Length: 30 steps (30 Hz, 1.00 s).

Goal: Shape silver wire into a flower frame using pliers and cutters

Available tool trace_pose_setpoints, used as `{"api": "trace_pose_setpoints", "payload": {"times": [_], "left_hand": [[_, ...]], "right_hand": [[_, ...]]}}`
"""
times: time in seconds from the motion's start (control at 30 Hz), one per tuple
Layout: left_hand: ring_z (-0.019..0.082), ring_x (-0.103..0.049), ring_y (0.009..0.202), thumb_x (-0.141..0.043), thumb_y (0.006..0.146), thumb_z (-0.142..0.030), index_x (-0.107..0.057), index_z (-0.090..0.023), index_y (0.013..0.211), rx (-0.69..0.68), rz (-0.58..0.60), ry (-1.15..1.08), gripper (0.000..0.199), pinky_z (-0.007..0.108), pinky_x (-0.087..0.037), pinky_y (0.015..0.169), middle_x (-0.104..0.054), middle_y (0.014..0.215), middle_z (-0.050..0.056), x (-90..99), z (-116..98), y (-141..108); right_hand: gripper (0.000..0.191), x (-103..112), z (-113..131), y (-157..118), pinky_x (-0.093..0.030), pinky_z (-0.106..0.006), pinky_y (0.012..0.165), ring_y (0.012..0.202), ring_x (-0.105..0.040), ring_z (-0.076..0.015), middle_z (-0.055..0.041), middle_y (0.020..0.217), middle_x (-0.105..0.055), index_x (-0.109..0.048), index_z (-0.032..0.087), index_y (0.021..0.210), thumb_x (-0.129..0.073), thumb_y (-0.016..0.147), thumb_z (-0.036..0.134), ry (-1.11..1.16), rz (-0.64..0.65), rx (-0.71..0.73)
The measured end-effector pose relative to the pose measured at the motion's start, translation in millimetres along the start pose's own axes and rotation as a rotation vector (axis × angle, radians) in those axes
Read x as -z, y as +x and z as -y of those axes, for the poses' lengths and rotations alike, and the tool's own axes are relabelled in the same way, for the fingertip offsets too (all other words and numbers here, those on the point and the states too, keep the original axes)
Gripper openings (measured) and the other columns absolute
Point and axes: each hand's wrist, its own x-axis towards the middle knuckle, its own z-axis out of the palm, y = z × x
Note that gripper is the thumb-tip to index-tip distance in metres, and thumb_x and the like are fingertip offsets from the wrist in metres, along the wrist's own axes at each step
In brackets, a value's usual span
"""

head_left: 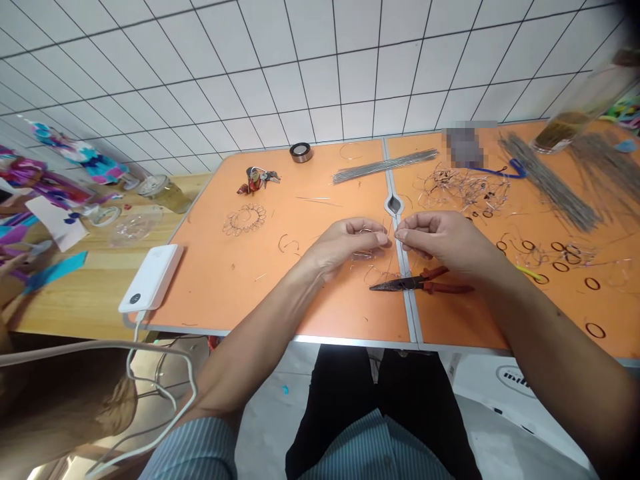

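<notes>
Wire [367, 254], thin and looped: located at the left hand's fingers, above the orange table [210, 287], just left of the metal seam [409, 310]. Visible strands below the fingers run roughly left to right; the full long axis and both ends are too fine to trace.

Left hand [345, 245]: fingers curled, thumb drawn in against them, holding the wire; fingertips directed right.

Right hand [443, 239]: thumb and forefinger pinched closed, fingertips directed left, near the left hand's but apart; whether a wire end sits in the pinch is too small to tell.

Pliers [417, 283], red-handled: lying across the seam, below the hands; long axis nearly left to right, nose pointing left, handles spread toward the right forearm.

Straight wire bundle [385, 165]: beyond the hands, crossing the seam, right end slightly farther away.

Tangled wire [463, 190]: right of the seam.

Scalloped wire ring [245, 220]: lying flat, left side.

Tape roll [301, 153]: far edge.

White power bank [151, 279]: left edge, cable attached.
</notes>
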Motion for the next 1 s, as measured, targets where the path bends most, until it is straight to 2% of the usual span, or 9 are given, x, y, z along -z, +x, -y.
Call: {"api": "trace_pose_setpoints", "payload": {"times": [0.17,0.33,0.5,0.6,0.67,0.73,0.8,0.9,1.0], "left_hand": [[0.015,-0.073,0.073,-0.096,0.085,-0.029,-0.083,-0.014,0.084,-0.015,0.048,0.108,0.019,0.031,-0.056,0.078,-0.083,0.084,0.009,-1.7,-6.1,3.8],[0.012,-0.07,0.069,-0.09,0.089,-0.025,-0.084,-0.014,0.08,-0.014,0.064,0.084,0.015,0.027,-0.055,0.072,-0.082,0.08,0.009,0.7,-5.8,3.1],[0.012,-0.065,0.066,-0.09,0.087,-0.025,-0.082,-0.015,0.076,-0.032,0.057,0.032,0.017,0.027,-0.053,0.069,-0.078,0.074,0.007,4.3,-1.1,2.4],[0.011,-0.064,0.064,-0.09,0.087,-0.025,-0.083,-0.015,0.08,-0.034,0.044,-0.007,0.014,0.026,-0.052,0.067,-0.076,0.072,0.006,5.5,0.2,2.1],[0.011,-0.064,0.064,-0.089,0.089,-0.025,-0.085,-0.015,0.084,-0.03,0.022,-0.031,0.012,0.025,-0.051,0.067,-0.075,0.072,0.005,5.7,-0.1,2.2],[0.011,-0.064,0.063,-0.086,0.092,-0.023,-0.085,-0.014,0.086,-0.026,-0.001,-0.059,0.01,0.025,-0.051,0.067,-0.075,0.072,0.005,5.5,-0.9,2.4],[0.01,-0.064,0.062,-0.082,0.095,-0.02,-0.084,-0.013,0.087,-0.027,-0.017,-0.091,0.011,0.024,-0.052,0.066,-0.074,0.071,0.004,5.0,-1.4,2.9],[0.009,-0.062,0.06,-0.08,0.097,-0.02,-0.084,-0.013,0.088,-0.045,-0.033,-0.135,0.013,0.024,-0.05,0.064,-0.072,0.07,0.003,3.8,-0.7,3.5],[0.008,-0.059,0.058,-0.084,0.096,-0.023,-0.082,-0.013,0.086,-0.07,-0.069,-0.169,0.014,0.024,-0.046,0.061,-0.069,0.069,0.001,1.9,0.7,3.5]], "right_hand": [[0.02,-9.5,6.1,-0.7,-0.042,-0.028,0.047,0.055,-0.05,-0.0129,0.0019,0.063,-0.059,-0.079,0.025,0.078,-0.091,0.093,0.032,-0.091,-0.011,0.082],[0.015,-15.5,8.0,-0.1,-0.033,-0.028,0.045,0.053,-0.04,-0.0113,0.0035,0.062,-0.055,-0.081,0.025,0.08,-0.087,0.093,0.03,-0.106,-0.042,0.124],[0.011,-19.5,10.6,1.6,-0.038,-0.029,0.053,0.06,-0.048,-0.0149,0.0027,0.061,-0.054,-0.08,0.025,0.084,-0.08,0.094,0.024,-0.069,-0.045,0.189],[0.007,-20.5,5.2,4.6,-0.042,-0.031,0.058,0.062,-0.052,-0.0158,0.0009,0.07,-0.065,-0.081,0.025,0.094,-0.079,0.096,0.031,-0.062,-0.042,0.225],[0.01,-21.5,-1.3,3.7,-0.046,-0.033,0.062,0.065,-0.057,-0.0172,-0.001,0.081,-0.072,-0.081,0.025,0.099,-0.078,0.096,0.035,-0.099,-0.167,0.327],[0.006,-23.7,-8.2,-1.6,-0.048,-0.036,0.066,0.068,-0.06,-0.0189,-0.0021,0.086,-0.075,-0.078,0.027,0.098,-0.077,0.097,0.032,-0.195,-0.393,0.484],[0.005,-27.7,-14.4,-10.4,-0.048,-0.037,0.067,0.068,-0.06,-0.0195,-0.0022,0.084,-0.073,-0.077,0.027,0.095,-0.075,0.099,0.029,-0.325,-0.502,0.6],[0.009,-37.0,-21.0,-23.1,-0.043,-0.036,0.067,0.071,-0.063,-0.0194,-0.0018,0.081,-0.072,-0.079,0.025,0.094,-0.073,0.101,0.023,-0.575,-0.462,0.671],[0.014,-48.2,-23.8,-27.7,-0.034,-0.035,0.063,0.074,-0.065,-0.0193,-0.002,0.083,-0.073,-0.082,0.023,0.092,-0.073,0.103,0.025,-0.761,-0.455,0.625]]}}
